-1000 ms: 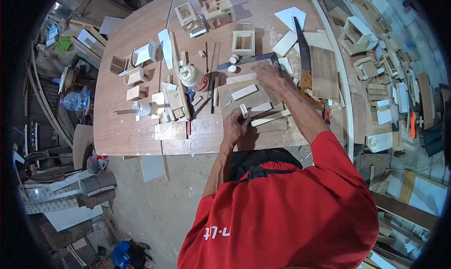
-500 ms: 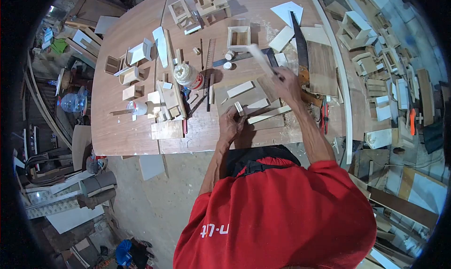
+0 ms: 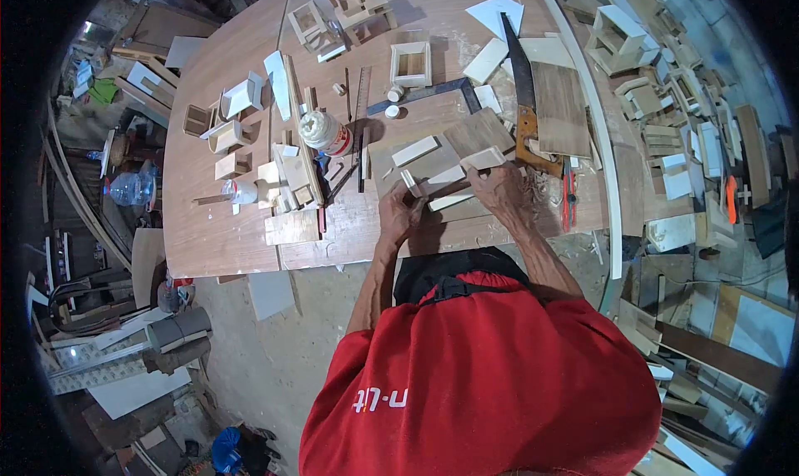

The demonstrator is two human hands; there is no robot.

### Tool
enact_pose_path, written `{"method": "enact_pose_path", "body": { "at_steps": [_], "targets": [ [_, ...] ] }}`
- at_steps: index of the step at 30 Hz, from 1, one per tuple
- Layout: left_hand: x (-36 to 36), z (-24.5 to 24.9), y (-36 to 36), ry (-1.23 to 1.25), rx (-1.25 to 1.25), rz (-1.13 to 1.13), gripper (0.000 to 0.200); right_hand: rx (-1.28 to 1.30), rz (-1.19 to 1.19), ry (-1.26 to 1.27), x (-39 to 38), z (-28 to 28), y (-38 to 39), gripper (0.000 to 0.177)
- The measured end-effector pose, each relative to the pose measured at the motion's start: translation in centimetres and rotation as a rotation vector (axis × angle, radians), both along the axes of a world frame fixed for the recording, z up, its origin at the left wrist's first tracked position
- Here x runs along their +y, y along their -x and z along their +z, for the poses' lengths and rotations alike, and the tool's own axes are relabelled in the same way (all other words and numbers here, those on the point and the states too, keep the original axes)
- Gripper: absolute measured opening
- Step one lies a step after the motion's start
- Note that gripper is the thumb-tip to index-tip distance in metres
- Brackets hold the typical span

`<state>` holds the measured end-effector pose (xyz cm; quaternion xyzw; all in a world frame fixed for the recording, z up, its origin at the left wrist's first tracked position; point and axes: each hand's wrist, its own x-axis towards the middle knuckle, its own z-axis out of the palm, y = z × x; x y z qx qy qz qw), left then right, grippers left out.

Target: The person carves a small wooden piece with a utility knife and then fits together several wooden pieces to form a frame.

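My left hand (image 3: 399, 213) is closed around a small pale wooden piece (image 3: 410, 183) that stands up past the fingertips. On the other side, my right hand (image 3: 503, 195) grips a short wooden strip (image 3: 483, 159) by its near edge, low over the work area. Between the two hands lies a pale wooden slat (image 3: 444, 180), its ends close to the held pieces. Nearer my body is another light stick (image 3: 450, 201), partly covered by the right hand. A loose wooden block (image 3: 415, 151) rests just beyond, beside a brown wood panel (image 3: 480, 132).
An open glue jar (image 3: 326, 133) stands left of the hands. A handsaw (image 3: 526, 126) and red-handled pliers (image 3: 568, 197) lie to the right. Farther back are a metal square (image 3: 433, 96) and a small wooden box (image 3: 411, 64). Small wooden models (image 3: 243, 97) sit at the left.
My right hand has come down and left with its wooden strip, which was raised and blurred before, to beside the slat. My left hand keeps its piece in nearly the same place.
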<state>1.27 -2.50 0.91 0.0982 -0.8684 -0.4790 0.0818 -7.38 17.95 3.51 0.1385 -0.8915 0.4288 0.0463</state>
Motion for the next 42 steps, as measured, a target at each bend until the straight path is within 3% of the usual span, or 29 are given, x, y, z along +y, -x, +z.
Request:
{"method": "enact_pose_path", "body": {
  "at_steps": [5, 7, 14, 20, 29, 32, 34, 37, 42],
  "targets": [
    [0.0, 0.2, -0.1, 0.147, 0.017, -0.031, 0.024, 0.017, -0.031, 0.014, -0.3, -0.6, -0.4, 0.019],
    [0.1, 0.0, -0.2, 0.133, 0.039, -0.018, 0.024, 0.001, -0.009, -0.115, -0.3, -0.2, -0.6, 0.02],
    [0.0, -0.1, -0.1, 0.035, 0.069, -0.032, 0.023, -0.124, -0.022, -0.125, -0.2, 1.0, -0.8, 0.024],
    [-0.2, 0.6, -0.2, 0.121, 0.018, -0.054, 0.02, -0.127, -0.05, -0.08, -0.1, 0.6, -1.0, 0.025],
    [-0.7, -0.6, 0.2, -0.044, -0.033, -0.073, 0.024, 0.114, 0.086, -0.169, -1.1, -1.1, 0.1, 0.02],
    [-1.0, -1.5, 0.1, 0.005, 0.004, -0.092, 0.027, 0.181, 0.128, -0.006, -1.1, -1.1, 0.3, 0.021],
    [-0.8, -0.5, 0.1, 0.012, 0.004, -0.091, 0.027, 0.07, 0.166, -0.194, -0.9, -1.2, 0.8, 0.024],
    [-0.6, 1.1, 0.0, 0.013, -0.007, -0.086, 0.027, -0.143, 0.147, -0.134, -0.5, -0.6, 0.8, 0.027],
    [-0.8, 0.5, -0.3, 0.056, -0.009, -0.075, 0.024, -0.092, 0.162, -0.091, -0.2, -2.0, 1.1, 0.03]
  ]
}}
